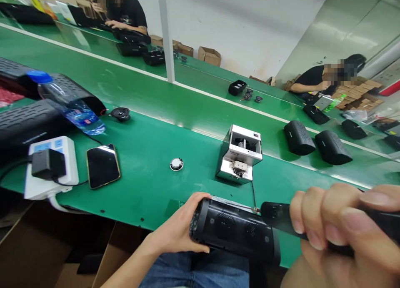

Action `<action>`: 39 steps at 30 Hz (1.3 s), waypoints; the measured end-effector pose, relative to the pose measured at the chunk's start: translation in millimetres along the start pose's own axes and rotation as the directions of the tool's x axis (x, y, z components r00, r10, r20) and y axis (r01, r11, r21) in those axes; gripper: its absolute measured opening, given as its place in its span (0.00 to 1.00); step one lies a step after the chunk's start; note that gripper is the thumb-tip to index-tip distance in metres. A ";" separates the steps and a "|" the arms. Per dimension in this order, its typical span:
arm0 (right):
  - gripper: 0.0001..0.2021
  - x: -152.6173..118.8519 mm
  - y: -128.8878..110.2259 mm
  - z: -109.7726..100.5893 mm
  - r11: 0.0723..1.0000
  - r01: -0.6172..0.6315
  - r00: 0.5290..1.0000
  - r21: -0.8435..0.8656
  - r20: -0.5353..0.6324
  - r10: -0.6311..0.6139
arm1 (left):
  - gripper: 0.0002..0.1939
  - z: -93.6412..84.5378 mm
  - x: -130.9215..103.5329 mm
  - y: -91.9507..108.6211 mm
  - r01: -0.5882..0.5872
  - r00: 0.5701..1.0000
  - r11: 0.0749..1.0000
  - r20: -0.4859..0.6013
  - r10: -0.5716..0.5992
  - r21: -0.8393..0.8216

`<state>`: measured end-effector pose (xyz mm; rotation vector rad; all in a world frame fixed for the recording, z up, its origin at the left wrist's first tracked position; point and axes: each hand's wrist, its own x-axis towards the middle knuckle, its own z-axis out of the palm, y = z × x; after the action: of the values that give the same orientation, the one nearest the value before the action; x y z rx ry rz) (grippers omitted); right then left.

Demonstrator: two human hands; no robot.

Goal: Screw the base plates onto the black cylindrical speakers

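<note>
My left hand [179, 223] is wrapped round the left end of a black speaker housing [237, 227] with small clusters of holes in its face. The housing is tilted above my lap at the bench edge. In my right hand [340, 229], fingers closed, is a black electric screwdriver [278, 217]. Its tip lies at the upper right edge of the housing; whether it touches a screw is too small to tell. Behind the housing stands a silver screw feeder [240, 154]. A small round speaker driver [176, 164] rests on the bench to its left.
The green bench [140, 154] holds a phone [103, 166], a white power strip [51, 167], a water bottle [67, 100] and a loose speaker [120, 113]. Black housings [298, 138] stand at the right. Two people sit across the bench. A white post [165, 33] rises beyond.
</note>
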<state>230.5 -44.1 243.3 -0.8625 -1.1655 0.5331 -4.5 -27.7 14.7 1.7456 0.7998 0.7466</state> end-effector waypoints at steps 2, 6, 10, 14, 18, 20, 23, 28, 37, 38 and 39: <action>0.11 -1.2 8.0 18.2 1.000 0.025 1.000 0.019 -0.003 -0.025 | 0.60 0.8 0.6 -1.2 -0.011 1.000 1.000 -0.002 0.011 -0.004; 0.10 -2.6 28.1 29.8 1.000 -0.024 0.991 0.018 0.130 0.021 | 0.60 2.3 1.7 -2.1 -0.014 1.000 1.000 0.003 0.014 -0.025; 0.10 -9.2 53.1 27.3 0.994 -0.093 0.963 -0.059 0.249 0.105 | 0.58 2.2 3.1 -1.7 -0.049 0.999 0.998 -0.004 0.049 -0.046; 0.10 -13.9 64.3 28.0 0.994 -0.110 0.949 -0.008 0.295 0.107 | 0.57 1.8 4.6 -1.6 -0.065 0.998 0.996 0.004 0.065 -0.059; 0.09 -13.3 61.1 31.6 0.988 -0.137 0.956 0.075 0.272 0.112 | 0.57 1.9 5.4 -0.4 -0.063 0.998 0.995 0.000 0.063 -0.071; 0.09 -14.2 59.5 33.1 0.989 -0.138 0.973 0.055 0.194 0.125 | 0.58 2.2 5.8 0.4 -0.068 0.998 0.995 -0.003 0.068 -0.074; 0.10 -17.9 60.5 33.0 0.991 -0.131 0.974 -0.025 0.184 0.133 | 0.58 2.6 6.4 -0.1 -0.068 0.998 0.995 -0.001 0.068 -0.075; 0.12 -19.7 66.1 31.0 0.985 -0.112 0.935 -0.131 0.322 0.149 | 0.59 2.9 5.7 -5.5 -0.092 0.996 0.995 -0.001 0.092 -0.031; 0.10 -21.3 75.4 20.0 0.991 -0.128 0.933 -0.021 0.338 0.128 | 0.60 3.3 5.9 -9.0 -0.084 0.996 0.996 0.011 0.084 -0.025; 0.10 -22.4 76.8 19.3 0.992 -0.128 0.930 -0.018 0.345 0.126 | 0.60 3.6 5.0 -10.9 -0.079 0.997 0.997 0.010 0.079 -0.016; 0.10 -22.8 77.2 20.0 0.992 -0.126 0.929 -0.022 0.349 0.126 | 0.61 3.9 3.9 -13.3 -0.071 0.997 0.997 0.009 0.071 -0.003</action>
<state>209.2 -10.5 170.5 -0.8671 -1.4390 0.8177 -1.3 -23.4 1.3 1.7810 0.7332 0.7867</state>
